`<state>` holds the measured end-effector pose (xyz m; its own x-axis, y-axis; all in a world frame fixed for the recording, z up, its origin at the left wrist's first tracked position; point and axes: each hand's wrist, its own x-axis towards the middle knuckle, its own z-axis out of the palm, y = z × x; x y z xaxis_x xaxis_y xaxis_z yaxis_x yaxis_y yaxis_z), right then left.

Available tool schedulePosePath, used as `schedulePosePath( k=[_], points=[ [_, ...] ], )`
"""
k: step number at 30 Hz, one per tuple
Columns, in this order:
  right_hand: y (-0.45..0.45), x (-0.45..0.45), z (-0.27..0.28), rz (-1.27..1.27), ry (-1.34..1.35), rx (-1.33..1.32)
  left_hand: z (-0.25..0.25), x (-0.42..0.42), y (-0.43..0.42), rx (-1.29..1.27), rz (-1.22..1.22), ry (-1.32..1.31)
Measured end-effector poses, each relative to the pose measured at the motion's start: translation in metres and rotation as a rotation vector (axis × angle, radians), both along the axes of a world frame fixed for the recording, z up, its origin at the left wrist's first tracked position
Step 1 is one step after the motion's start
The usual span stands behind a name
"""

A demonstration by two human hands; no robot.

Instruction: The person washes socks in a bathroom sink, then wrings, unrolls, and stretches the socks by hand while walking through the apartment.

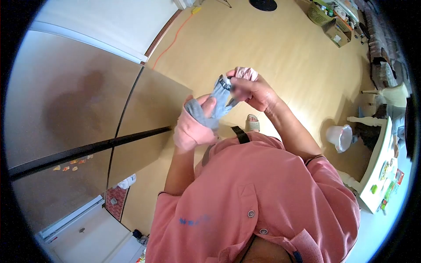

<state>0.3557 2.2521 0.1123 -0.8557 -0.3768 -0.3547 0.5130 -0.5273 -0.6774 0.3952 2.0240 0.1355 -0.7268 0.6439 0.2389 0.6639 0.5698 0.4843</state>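
Note:
A grey-blue cloth [217, 103] with a dark patterned band at its top edge stretches between my two hands. My left hand [206, 106] holds its lower end, the fingers partly under the fabric. Soft pink cloth [191, 131] wraps round this hand and wrist. My right hand [254, 91] is closed on the banded edge, thumb against fingers. A shiny pale-pink gathered fabric [246, 73] shows at the top of my right hand; how it is held is unclear.
A brown glossy cabinet [74, 96] stands at the left. On the floor are an orange cord [172, 40], a white bin [340, 138], a cardboard box [337, 33] and a green basket [319, 14]. A white table [375, 184] stands at the right.

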Motion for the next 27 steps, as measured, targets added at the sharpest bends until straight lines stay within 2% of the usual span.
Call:
schedulePosePath(
  k=[3, 6, 7, 9, 11, 12, 14, 15, 17, 19, 20, 23, 25, 26, 27],
  points=[
    [0.004, 0.000, 0.010, -0.020, 0.010, -0.051, 0.008, 0.006, -0.010, -0.039, 0.112, 0.097],
    [0.006, -0.002, 0.007, 0.141, 0.012, 0.000, 0.006, 0.001, -0.013, 0.071, 0.139, 0.196],
    [0.006, -0.002, 0.007, 0.182, 0.027, -0.005, -0.001, -0.001, -0.014, 0.163, 0.129, 0.138],
    [-0.001, 0.001, 0.011, 0.156, -0.009, -0.048, -0.014, -0.003, -0.016, 0.242, 0.269, -0.249],
    [-0.003, 0.004, 0.015, 0.156, -0.041, -0.086, -0.017, 0.000, -0.012, 0.414, 0.483, -0.500],
    [-0.005, 0.004, 0.014, 0.163, -0.014, -0.099, -0.004, 0.002, 0.005, 0.548, 0.627, -0.555],
    [-0.010, 0.003, 0.007, 0.178, 0.044, -0.124, 0.001, 0.006, 0.018, 0.575, 0.713, -0.466],
    [-0.014, 0.003, -0.005, 0.150, 0.090, -0.087, -0.001, 0.009, 0.017, 0.466, 0.654, -0.327],
    [-0.022, 0.006, -0.003, 0.119, 0.172, -0.070, 0.025, 0.009, 0.031, 0.298, 0.734, -0.452],
    [-0.032, 0.014, 0.014, 0.100, 0.215, -0.037, -0.001, 0.002, 0.029, 0.498, 0.583, -0.355],
    [-0.034, 0.018, 0.019, 0.085, 0.228, -0.005, -0.008, 0.004, 0.027, 0.527, 0.583, -0.378],
    [-0.037, 0.023, 0.024, 0.040, 0.244, 0.091, 0.016, 0.006, 0.032, 0.603, 0.634, -0.509],
    [-0.031, 0.018, 0.013, 0.050, 0.191, 0.053, 0.018, 0.009, 0.027, 0.423, 0.594, -0.491],
    [-0.029, 0.017, 0.010, 0.053, 0.164, 0.034, 0.015, 0.012, 0.016, 0.228, 0.503, -0.385],
    [-0.033, 0.018, 0.017, -0.013, 0.184, 0.007, 0.015, 0.013, 0.015, 0.191, 0.478, -0.389]
  ],
)
